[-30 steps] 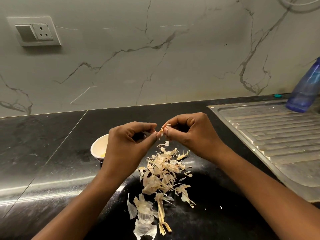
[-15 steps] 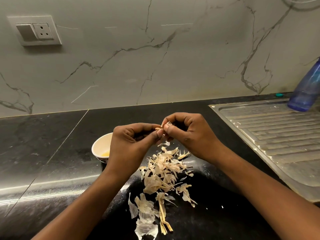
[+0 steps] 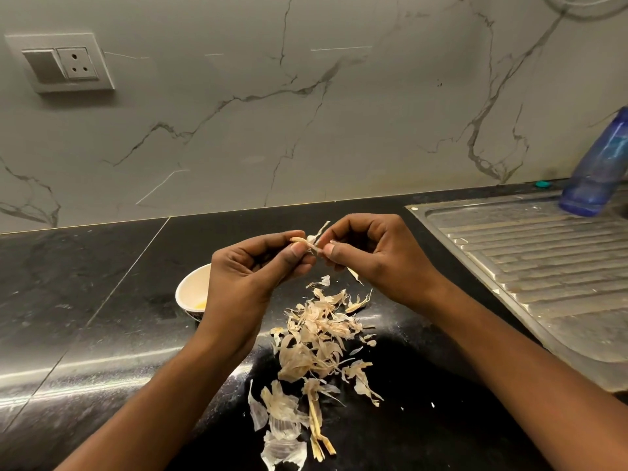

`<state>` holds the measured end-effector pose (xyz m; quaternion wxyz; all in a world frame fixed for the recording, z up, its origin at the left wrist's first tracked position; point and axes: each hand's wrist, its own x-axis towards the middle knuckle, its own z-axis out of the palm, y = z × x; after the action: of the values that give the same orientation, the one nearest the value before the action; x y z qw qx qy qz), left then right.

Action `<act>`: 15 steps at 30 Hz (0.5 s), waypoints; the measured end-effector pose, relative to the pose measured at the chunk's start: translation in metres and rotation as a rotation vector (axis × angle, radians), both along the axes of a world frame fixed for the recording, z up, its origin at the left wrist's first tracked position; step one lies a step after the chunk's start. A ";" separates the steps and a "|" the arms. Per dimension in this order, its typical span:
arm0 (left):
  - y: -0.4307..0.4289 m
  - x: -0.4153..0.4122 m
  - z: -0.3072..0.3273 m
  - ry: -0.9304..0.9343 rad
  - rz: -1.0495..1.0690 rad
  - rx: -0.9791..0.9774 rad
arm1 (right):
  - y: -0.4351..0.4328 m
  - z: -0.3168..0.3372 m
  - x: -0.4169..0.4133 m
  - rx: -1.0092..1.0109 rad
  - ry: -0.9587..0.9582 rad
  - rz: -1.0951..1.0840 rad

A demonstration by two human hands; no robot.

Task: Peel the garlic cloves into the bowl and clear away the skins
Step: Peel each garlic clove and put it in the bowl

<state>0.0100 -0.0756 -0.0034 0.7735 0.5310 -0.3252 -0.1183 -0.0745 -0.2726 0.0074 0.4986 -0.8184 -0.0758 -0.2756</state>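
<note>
Hands: left hand (image 3: pixel 251 277) and right hand (image 3: pixel 370 256) pinch one clove (image 3: pixel 311 242), half skinned.
Done: many skins (image 3: pixel 316 338) heaped.
Left: bowl (image 3: pixel 192 292) drop, skins uncleared.

The head-worn camera looks forward and down, close over the counter (image 3: pixel 85 300), facing the marble wall (image 3: pixel 238 130).
</note>
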 end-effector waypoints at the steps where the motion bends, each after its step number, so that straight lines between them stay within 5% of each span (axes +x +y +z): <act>1: 0.000 -0.001 0.000 -0.022 0.003 0.016 | 0.000 0.000 -0.001 0.011 -0.001 0.008; 8: 0.000 -0.003 0.000 -0.100 0.025 0.073 | 0.001 -0.003 0.001 -0.025 0.006 -0.001; 15: -0.002 -0.004 -0.001 0.051 -0.027 0.092 | -0.001 -0.004 0.002 -0.104 0.011 -0.066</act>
<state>0.0065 -0.0771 -0.0041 0.7546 0.5583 -0.3070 -0.1570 -0.0721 -0.2738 0.0029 0.4462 -0.8469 -0.0603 -0.2829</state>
